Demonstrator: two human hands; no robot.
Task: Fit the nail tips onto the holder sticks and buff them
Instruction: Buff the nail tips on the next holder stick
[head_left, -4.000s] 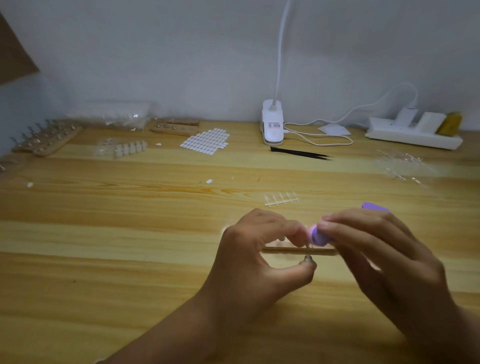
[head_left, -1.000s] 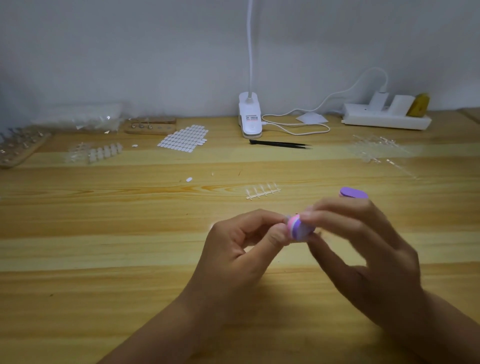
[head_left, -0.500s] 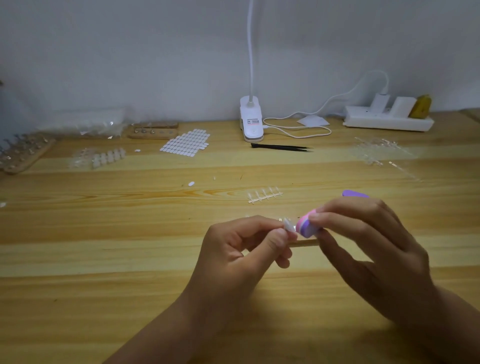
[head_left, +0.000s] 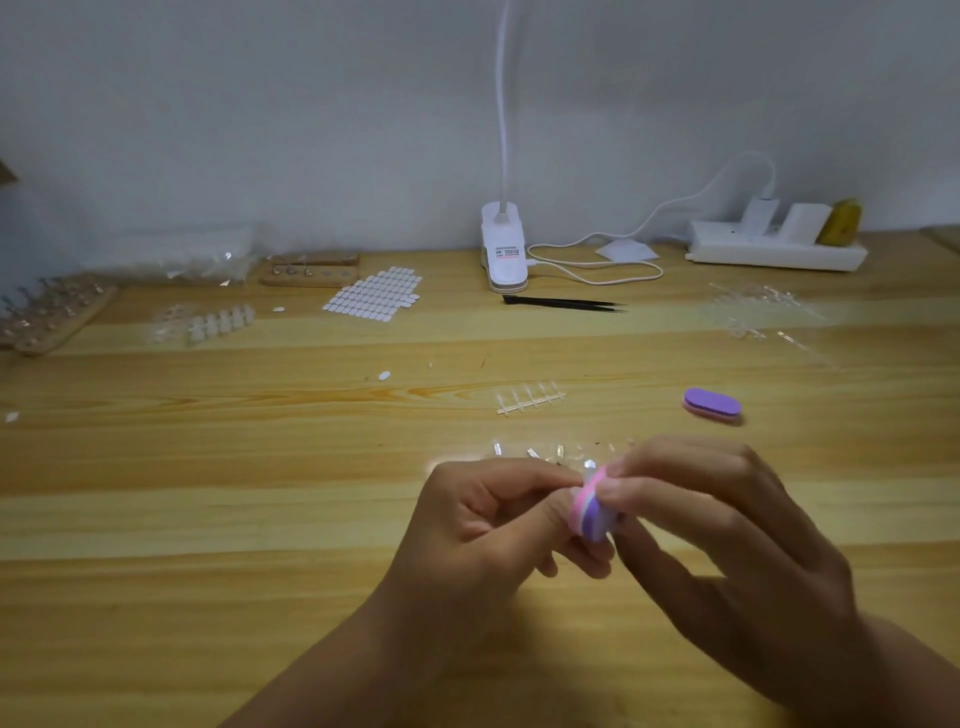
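Pink-and-purple buffer block (head_left: 589, 512) is pinched between the fingers of your right hand (head_left: 727, 545), its long axis from twelve to six. The nail tip (head_left: 588, 464), pinched by your left hand (head_left: 488, 519), meets it at eleven o'clock.

The holder stick lies hidden inside the left hand (head_left: 483, 525) behind the buffer (head_left: 589, 512) — lamp neck (head_left: 501, 104) cut off above.

Both forearms in from the lower edge, hands meeting mid-frame. Left hand (head_left: 493, 525): fingers curled, thumb and forefinger pinching a clear nail tip (head_left: 589, 464). Right hand (head_left: 727, 535): back upward, fingertips gripping a buffer block (head_left: 589, 517) against it.
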